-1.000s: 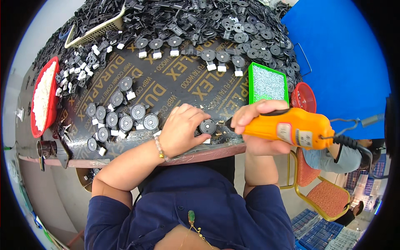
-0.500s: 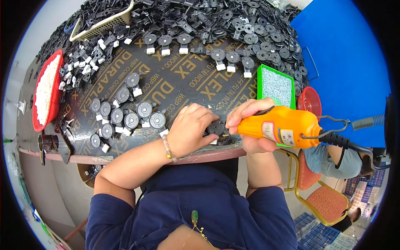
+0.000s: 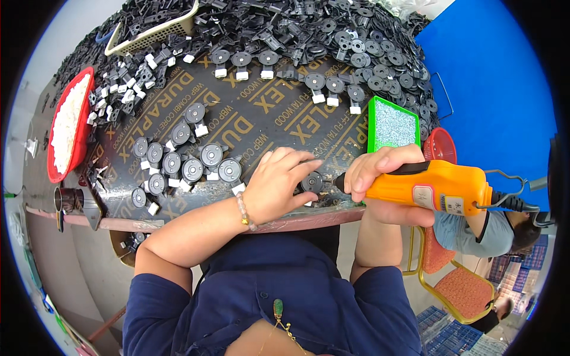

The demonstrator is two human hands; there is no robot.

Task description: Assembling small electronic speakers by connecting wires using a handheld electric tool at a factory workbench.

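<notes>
A round black part [image 3: 311,181] was pinned to the board [image 3: 261,113] near its front edge by the fingertips of the left hand [image 3: 274,187], whose fingers were curled narrowly over it. An orange power screwdriver [image 3: 433,187] was gripped whole in the right hand [image 3: 380,178], its tip laid against the right side of the part. The step in hand was judged to be the driving of a screw into that part; what was called for next, by that reading, was a steady tip and a part kept from turning. Left of the part, a cluster of like parts [image 3: 178,163] with white blocks was laid out in rows. Right of it and farther back, a green tray [image 3: 390,124] of small bright pieces was set, a red basket [image 3: 438,145] just beyond. Far left of the part, a red tray [image 3: 83,118] of white pieces was seen, and behind everything a heap of black parts [image 3: 332,29].
</notes>
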